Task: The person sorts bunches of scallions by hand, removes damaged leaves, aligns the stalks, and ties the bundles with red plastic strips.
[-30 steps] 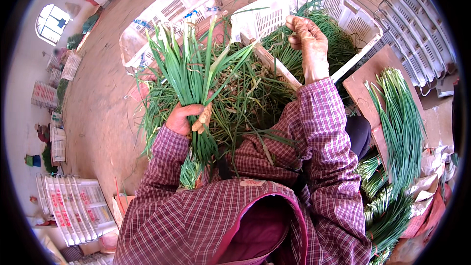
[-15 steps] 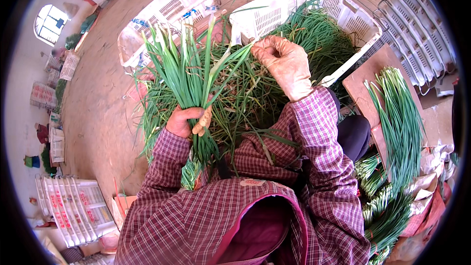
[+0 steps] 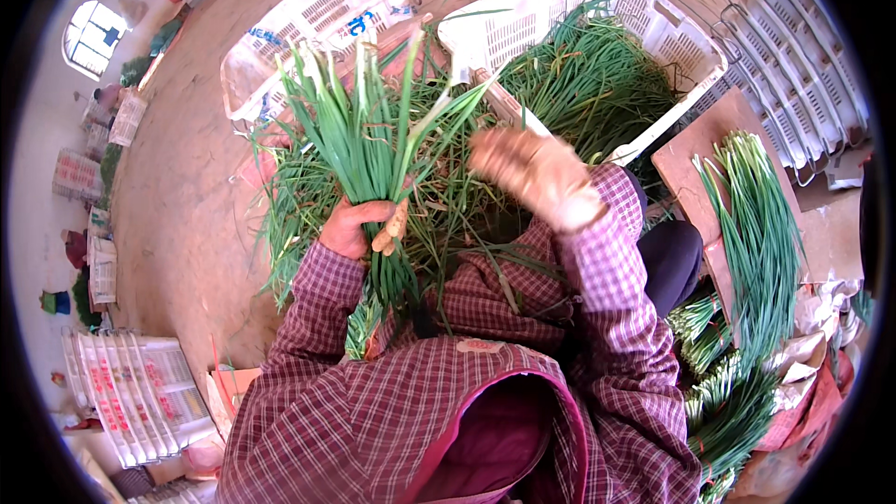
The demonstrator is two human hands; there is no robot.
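Note:
My left hand (image 3: 347, 228) is closed around a bunch of green garlic chives (image 3: 362, 135), pale stem ends up and leaves hanging below the fist. Its thumb is bare, while tan coverings show on the fingers across the stems. A few stalks splay out of the bunch to the right. My right hand (image 3: 534, 175), in a tan glove, is right of the bunch, apart from it and smeared by motion; its fingers cannot be made out. Beneath both hands lies a heap of loose chives and dry leaves (image 3: 457, 163).
A white crate (image 3: 644, 14) full of chives stands ahead right, another white crate (image 3: 313, 5) ahead left. Trimmed chives (image 3: 761, 233) lie on a brown board (image 3: 677, 163) at right, above tied bundles (image 3: 705, 336). Stacked white crates (image 3: 793, 56) stand at far right.
My right hand has dropped down and slightly toward me, away from the stalk tips it was at. My left hand still holds the bunch in nearly the same place.

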